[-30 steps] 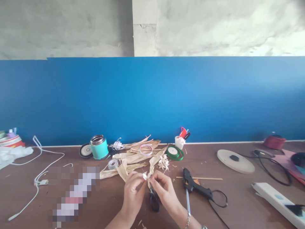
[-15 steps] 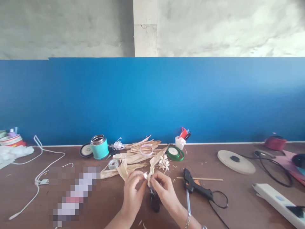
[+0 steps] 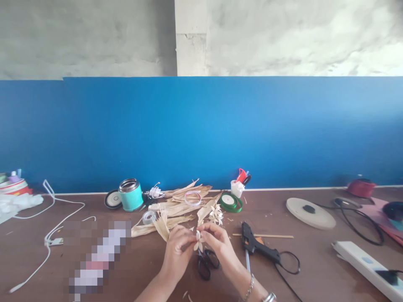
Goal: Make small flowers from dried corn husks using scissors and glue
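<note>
My left hand (image 3: 179,251) and my right hand (image 3: 218,244) meet over the brown table (image 3: 315,256), fingers pinched together on a small pale husk piece (image 3: 198,242) held between them. Black scissors (image 3: 206,261) lie on the table just below the hands. A pile of dried corn husks (image 3: 176,207) lies just beyond the fingers, with a small husk flower (image 3: 216,214) beside it. A black glue gun (image 3: 256,244) rests to the right of my right hand.
A teal jar (image 3: 130,194) and its lid (image 3: 112,198), tape rolls (image 3: 149,217), green ribbon spool (image 3: 231,201), white cup of tools (image 3: 237,186) sit near the blue wall. White cable (image 3: 50,226) lies left; round disc (image 3: 310,212), black cord (image 3: 362,222), power strip (image 3: 368,264) right.
Both hands shifted slightly toward me and to the right with the husk piece, which has been turned between the fingertips. The scissors' handles show more now.
</note>
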`<state>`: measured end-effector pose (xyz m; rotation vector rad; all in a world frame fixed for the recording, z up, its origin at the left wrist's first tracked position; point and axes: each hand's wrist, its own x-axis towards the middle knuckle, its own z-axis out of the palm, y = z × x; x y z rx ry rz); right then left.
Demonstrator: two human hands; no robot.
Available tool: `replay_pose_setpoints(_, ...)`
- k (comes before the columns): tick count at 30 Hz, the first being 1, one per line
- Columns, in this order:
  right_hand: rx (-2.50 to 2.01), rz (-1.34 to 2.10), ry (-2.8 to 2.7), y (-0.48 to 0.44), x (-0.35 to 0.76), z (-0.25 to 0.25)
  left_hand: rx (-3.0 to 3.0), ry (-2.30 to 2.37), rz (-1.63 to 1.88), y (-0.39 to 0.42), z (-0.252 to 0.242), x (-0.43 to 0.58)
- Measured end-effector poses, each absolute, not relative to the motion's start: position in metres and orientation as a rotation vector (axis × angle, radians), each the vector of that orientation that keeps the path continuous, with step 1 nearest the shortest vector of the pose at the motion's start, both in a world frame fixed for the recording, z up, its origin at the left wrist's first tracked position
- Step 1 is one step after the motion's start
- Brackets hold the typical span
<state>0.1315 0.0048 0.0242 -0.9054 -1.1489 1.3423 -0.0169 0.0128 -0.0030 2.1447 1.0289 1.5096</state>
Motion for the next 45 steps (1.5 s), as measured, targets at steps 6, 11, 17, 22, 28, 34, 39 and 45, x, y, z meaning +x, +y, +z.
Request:
replay_pose_setpoints(6, -0.865, 1.375, -1.088, 0.005, 0.13, 0.026, 2.152, 1.017, 1.507, 0.013, -0.005, -0.017)
replay_pose_setpoints(11, -0.886, 1.394, -1.029, 0.007, 0.13, 0.021, 2.151, 1.027, 1.547, 0.012, -0.002, -0.016)
replay_pose_setpoints(17, -0.922, 1.396, -0.985, 0.009, 0.129, 0.017, 2.186, 1.044, 1.558, 0.01, 0.0, -0.016)
replay_pose_setpoints(22, -0.943, 1.454, -0.945, 0.011, 0.129, 0.013, 2.081, 1.099, 1.517, 0.01, -0.002, -0.015)
replay_pose_setpoints(28, -0.96, 1.345, -1.14, 0.008, 0.129, 0.016, 1.817, 1.154, 1.484, 0.013, -0.006, -0.016)
replay_pose_setpoints(34, -0.921, 1.307, -1.28, 0.01, 0.128, 0.012, 1.741, 1.212, 1.464, 0.013, -0.004, -0.015)
replay_pose_setpoints(39, -0.916, 1.308, -1.299, 0.014, 0.128, 0.006, 1.74, 1.233, 1.449, 0.012, -0.004, -0.013)
replay_pose_setpoints(45, -0.97, 1.368, -1.274, 0.014, 0.132, 0.009, 1.44, 1.119, 1.364, 0.01, 0.002, -0.015)
